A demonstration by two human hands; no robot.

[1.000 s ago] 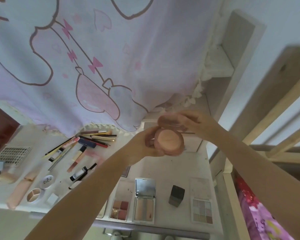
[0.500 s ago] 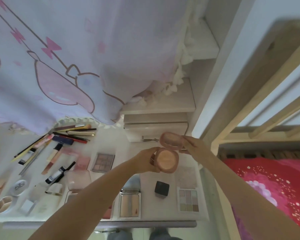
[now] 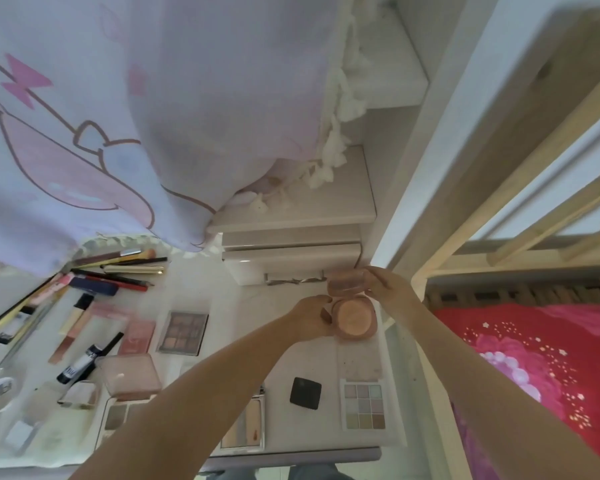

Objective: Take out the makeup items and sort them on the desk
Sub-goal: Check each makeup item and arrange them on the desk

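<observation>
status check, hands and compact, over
Left hand holds the open compact. Right hand on its lid. Black case below.

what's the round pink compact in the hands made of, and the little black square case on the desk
Round pink compact: looks like translucent pink plastic, since the raised lid lets light through; the pan inside looks like a pressed peach powder with a soft sheen. Black square case: seems matte black plastic, an even dark face with no shine, though it is too small to be sure.

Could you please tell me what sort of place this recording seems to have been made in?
Probably a bedroom or dorm room: a white desk covered in makeup stands beside a wooden bed frame with a red floral blanket, and a cartoon-print curtain hangs above.
</observation>
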